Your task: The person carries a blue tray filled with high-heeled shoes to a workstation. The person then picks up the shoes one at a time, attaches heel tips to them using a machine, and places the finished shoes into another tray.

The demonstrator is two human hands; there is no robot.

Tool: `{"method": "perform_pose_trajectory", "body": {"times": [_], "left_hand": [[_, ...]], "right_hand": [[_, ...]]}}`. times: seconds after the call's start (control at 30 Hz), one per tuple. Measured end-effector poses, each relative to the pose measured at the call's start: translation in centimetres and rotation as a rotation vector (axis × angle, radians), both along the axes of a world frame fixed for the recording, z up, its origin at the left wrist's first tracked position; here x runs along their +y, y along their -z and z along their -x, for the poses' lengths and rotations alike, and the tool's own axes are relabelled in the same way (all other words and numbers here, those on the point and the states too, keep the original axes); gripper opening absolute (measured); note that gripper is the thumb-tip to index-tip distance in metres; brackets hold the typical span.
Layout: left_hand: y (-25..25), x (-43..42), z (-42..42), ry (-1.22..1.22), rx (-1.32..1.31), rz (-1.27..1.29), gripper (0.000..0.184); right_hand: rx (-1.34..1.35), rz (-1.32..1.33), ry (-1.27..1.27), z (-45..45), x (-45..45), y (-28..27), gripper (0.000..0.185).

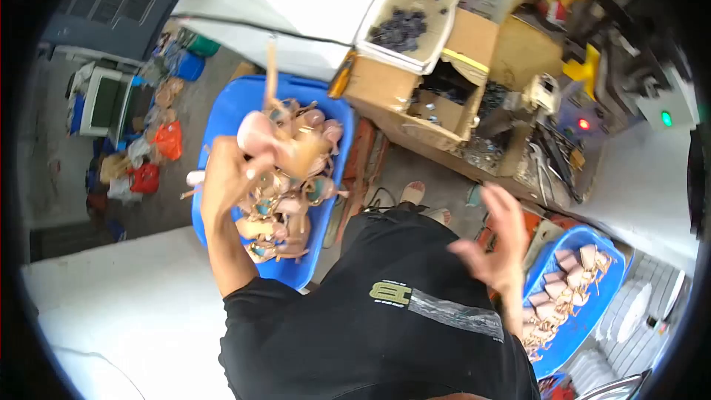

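Note:
At the left, my left hand (228,170) closes on a blurred pink and tan piece (259,133) with a thin strip sticking up. It is above a blue bin (222,104) heaped with similar pink and tan pieces (285,207), some showing teal parts. My right hand (495,241), blurred by motion, is raised on the right with its fingers spread and nothing in them. Beyond it, a second blue bin (544,367) holds tan block-shaped pieces (566,289) in rows.
A white tray (363,33) of dark small parts rests by an open cardboard box (459,122). Wrenches (544,170) and a machine with red and green lights (585,122) stand at the right. Bags (169,139) lie on the left floor.

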State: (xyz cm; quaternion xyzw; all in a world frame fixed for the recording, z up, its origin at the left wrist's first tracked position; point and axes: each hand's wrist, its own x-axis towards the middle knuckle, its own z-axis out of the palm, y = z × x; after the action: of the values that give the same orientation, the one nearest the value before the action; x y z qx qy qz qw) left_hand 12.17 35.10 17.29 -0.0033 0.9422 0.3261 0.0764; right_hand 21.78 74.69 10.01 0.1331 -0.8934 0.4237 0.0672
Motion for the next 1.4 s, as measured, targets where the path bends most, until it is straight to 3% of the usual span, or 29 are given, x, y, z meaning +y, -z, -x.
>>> {"method": "perform_pose_trajectory", "body": {"times": [0.03,0.07,0.17,0.2,0.3,0.33,0.43,0.5,0.57,0.67,0.77,0.9,1.17,1.4], "left_hand": [[-0.2,2.6,0.1,0.101,-0.015,-0.231,0.019],[0.8,6.1,0.7,0.171,-0.005,-0.469,0.018],[3.2,15.0,2.3,0.348,-0.127,-1.008,0.015],[4.5,15.8,3.6,0.424,-0.273,-0.863,0.011],[9.6,19.2,7.2,0.842,-0.657,-0.916,0.031],[9.2,21.2,7.4,0.856,-0.684,-0.988,0.04],[11.7,24.3,9.7,0.911,-0.431,-0.968,0.033],[13.2,26.6,11.3,0.687,-0.428,-1.041,0.033],[13.6,28.6,13.2,0.375,-0.335,-0.828,0.031],[18.0,28.4,15.6,0.124,-0.481,-1.004,0.023],[22.2,27.2,15.2,0.113,-0.508,-1.181,0.021],[24.9,27.1,14.5,-0.108,-0.502,-1.304,0.02],[23.2,26.5,14.9,-0.108,-0.603,-1.292,0.024],[22.9,27.0,14.5,-0.095,-0.538,-1.37,0.028]], "right_hand": [[0.008,-0.017,-0.1,0.6,-1.3,-0.8,0.1],[0.063,0.023,-0.173,1.4,-2.6,-0.9,0.103],[-0.051,0.055,-0.117,1.4,-2.5,-0.5,0.098],[-0.035,0.134,-0.048,0.7,-1.6,0.2,0.092],[0.014,-0.012,0.304,-2.9,0.7,0.1,0.086],[0.113,-0.063,0.417,-3.1,1.2,0.4,0.084],[0.06,-0.143,0.661,-1.4,1.8,-0.4,0.079],[0.101,-0.115,0.76,1.7,2.3,1.1,0.076],[0.14,-0.121,0.817,4.7,3.3,2.4,0.074],[0.084,-0.188,0.809,6.5,4.0,3.0,0.076],[0.08,-0.147,0.814,6.8,3.8,2.9,0.075],[0.075,-0.133,0.821,7.0,3.6,2.8,0.072],[0.07,-0.125,0.838,7.3,3.3,2.1,0.07],[0.085,-0.139,0.819,7.4,3.3,2.1,0.067]]}}
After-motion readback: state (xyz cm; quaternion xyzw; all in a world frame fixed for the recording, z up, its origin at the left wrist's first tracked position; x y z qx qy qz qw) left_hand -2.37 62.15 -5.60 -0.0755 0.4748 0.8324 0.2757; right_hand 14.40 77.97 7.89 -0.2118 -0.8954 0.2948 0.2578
